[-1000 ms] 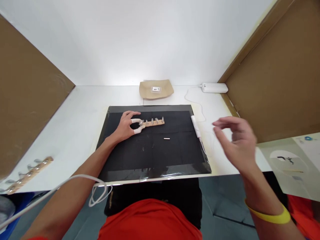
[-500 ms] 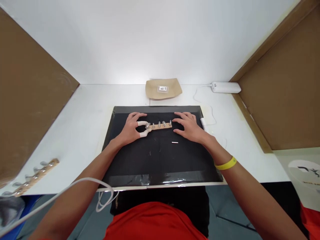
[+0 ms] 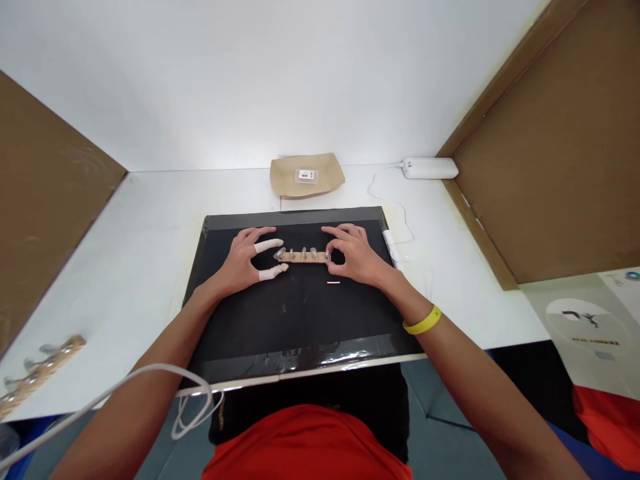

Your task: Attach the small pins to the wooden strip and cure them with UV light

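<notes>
In the head view, seems to be pinching the strip (image 3: pixel 297 258) at its three o'clock end between thumb and forefinger of the right hand (image 3: pixel 329 258). Holds the left hand (image 3: pixel 284 255) spread, thumb and forefinger astride the nine o'clock end, apparently without touching. Looks like a step of steadying or placing the strip. Calls next, as a judgement, for level, gentle handling, so as not to knock the five clear pieces (image 3: pixel 303 254) set along it. Has the strip lying on the mat (image 3: pixel 305 327), between both hands: at three o'clock from the left, at nine o'clock from the right. Shows also a small rod (image 3: pixel 333 283) near the strip, at about four o'clock, and a tray (image 3: pixel 333 180) at twelve, beyond the mat.
</notes>
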Tool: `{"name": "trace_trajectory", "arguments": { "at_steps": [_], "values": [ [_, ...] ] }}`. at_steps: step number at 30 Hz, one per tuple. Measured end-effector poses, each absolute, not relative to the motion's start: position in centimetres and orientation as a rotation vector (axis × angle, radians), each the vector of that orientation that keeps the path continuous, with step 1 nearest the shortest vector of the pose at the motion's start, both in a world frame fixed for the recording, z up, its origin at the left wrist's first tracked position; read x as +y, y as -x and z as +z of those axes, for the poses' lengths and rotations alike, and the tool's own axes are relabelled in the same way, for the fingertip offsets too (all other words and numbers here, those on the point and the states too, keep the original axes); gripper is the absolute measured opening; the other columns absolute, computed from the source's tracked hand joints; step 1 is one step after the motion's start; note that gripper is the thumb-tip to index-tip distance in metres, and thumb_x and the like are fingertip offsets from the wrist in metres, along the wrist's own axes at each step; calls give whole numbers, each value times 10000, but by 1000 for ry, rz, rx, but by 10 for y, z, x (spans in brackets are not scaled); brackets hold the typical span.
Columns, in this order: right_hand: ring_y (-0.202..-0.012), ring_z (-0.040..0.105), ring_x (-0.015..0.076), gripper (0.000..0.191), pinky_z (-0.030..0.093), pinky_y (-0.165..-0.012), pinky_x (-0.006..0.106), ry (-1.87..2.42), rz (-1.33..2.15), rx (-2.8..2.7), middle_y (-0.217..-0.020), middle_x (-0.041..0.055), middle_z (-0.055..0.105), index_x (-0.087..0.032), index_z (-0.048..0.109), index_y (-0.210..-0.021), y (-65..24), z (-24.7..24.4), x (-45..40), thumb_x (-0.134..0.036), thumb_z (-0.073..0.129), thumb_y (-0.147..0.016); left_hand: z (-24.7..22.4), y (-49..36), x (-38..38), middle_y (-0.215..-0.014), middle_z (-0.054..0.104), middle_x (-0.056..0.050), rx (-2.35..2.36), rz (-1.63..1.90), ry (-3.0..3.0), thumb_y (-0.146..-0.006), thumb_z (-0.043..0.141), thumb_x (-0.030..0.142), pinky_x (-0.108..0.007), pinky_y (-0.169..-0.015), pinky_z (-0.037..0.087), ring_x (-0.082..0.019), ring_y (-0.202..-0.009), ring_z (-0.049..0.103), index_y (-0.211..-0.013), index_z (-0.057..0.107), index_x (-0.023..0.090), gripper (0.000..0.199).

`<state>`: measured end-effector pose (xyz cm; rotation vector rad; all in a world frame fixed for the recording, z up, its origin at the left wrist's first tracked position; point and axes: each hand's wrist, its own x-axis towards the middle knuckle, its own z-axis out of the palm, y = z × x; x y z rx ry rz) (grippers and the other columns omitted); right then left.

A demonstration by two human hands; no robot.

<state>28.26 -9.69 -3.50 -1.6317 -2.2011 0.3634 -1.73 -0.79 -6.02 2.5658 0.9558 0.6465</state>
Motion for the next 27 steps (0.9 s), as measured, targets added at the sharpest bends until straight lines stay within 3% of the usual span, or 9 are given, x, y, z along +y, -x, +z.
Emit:
{"name": "trace_trajectory", "arguments": {
  "at_steps": [5, 13, 17, 21, 27],
  "values": [
    [-1315, 513, 342, 47, 383, -1095, 567, 1638, 373, -2114, -1530, 56, 623, -244, 711, -862, -288, -37, -115, -239, 679, -828, -57, 21, -7, -1561, 549, -116, 939, 663, -2499, -810, 796, 606, -611, -1228, 354, -361, -1430, 468, -1377, 627, 276, 678],
    [-1276, 553, 345, 75, 423, -1104, 591, 1659, 313, -1951, -1520, 34, 630, -262, 706, -870, -296, -35, -155, -228, 670, -814, -58, 20, -1, -1519, 587, -94, 1101, 800, -2270, -949, 549, 614, -518, -1194, 453, -306, -1427, 508, -1390, 621, 268, 565],
    [-1276, 561, 351, 79, 430, -1118, 614, 1689, 259, -1864, -1525, 40, 622, -269, 693, -880, -301, -27, -194, -227, 649, -829, -57, 14, -1, -1415, 657, -100, 1181, 875, -2255, -1015, 368, 690, -506, -1225, 418, -287, -1358, 572, -1292, 678, 244, 610],
    [-1242, 564, 345, 83, 494, -1066, 587, 1772, 140, -1695, -1492, 69, 650, -260, 684, -903, -317, -19, -255, -218, 649, -841, -57, 14, 2, -1388, 675, -105, 1190, 845, -2307, -1005, 353, 745, -521, -1211, 427, -308, -1344, 579, -1260, 693, 234, 665],
    [-1148, 597, 352, 103, 528, -971, 614, 2036, -99, -1521, -1398, 116, 709, -276, 664, -970, -353, -15, -371, -231, 660, -878, -56, 15, 4, -1360, 680, -9, 1158, 825, -2384, -1006, 340, 777, -570, -1230, 410, -297, -1307, 578, -1204, 702, 309, 624]
  ]
}}
